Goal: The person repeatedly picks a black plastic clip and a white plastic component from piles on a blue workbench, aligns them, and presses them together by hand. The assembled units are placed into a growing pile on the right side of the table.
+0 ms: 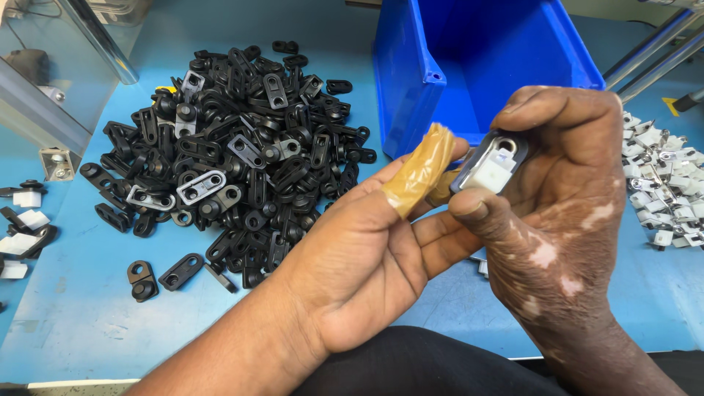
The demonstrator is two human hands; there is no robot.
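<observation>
Fingers (477, 209) of my right hand (557, 220) were pinched closed on a small black plastic bracket (490, 163) right of centre in the frame, thumb below and forefinger curled over the top, with a white clip insert (490, 174) seated in its opening. My left hand (367, 257) lay palm-up just beside it, lower centre, its fingers loosely spread and gripping nothing that I could see — the thumb wore a tan rubber finger cot (419, 170) and its tip rested against the bracket's left edge.

To seat the insert well, I judged the thing was to keep the bracket square between thumb and forefinger, press with the covered thumb straight into the white piece rather than across it, and feel for it sitting flush — a tilted insert would likely jam or pop back out. Whether it was fully home I could not tell; my forefinger hid the upper end.

Left of centre the heap of loose black brackets (242, 161) sprawled on the blue table (81, 315), near my left hand. An open blue bin (411, 88) stood at upper centre behind my hands, and a pile of white clips (664, 183) lay at the right edge, near my right hand. A few assembled black-and-white pieces (26, 231) sat at the far left edge.
</observation>
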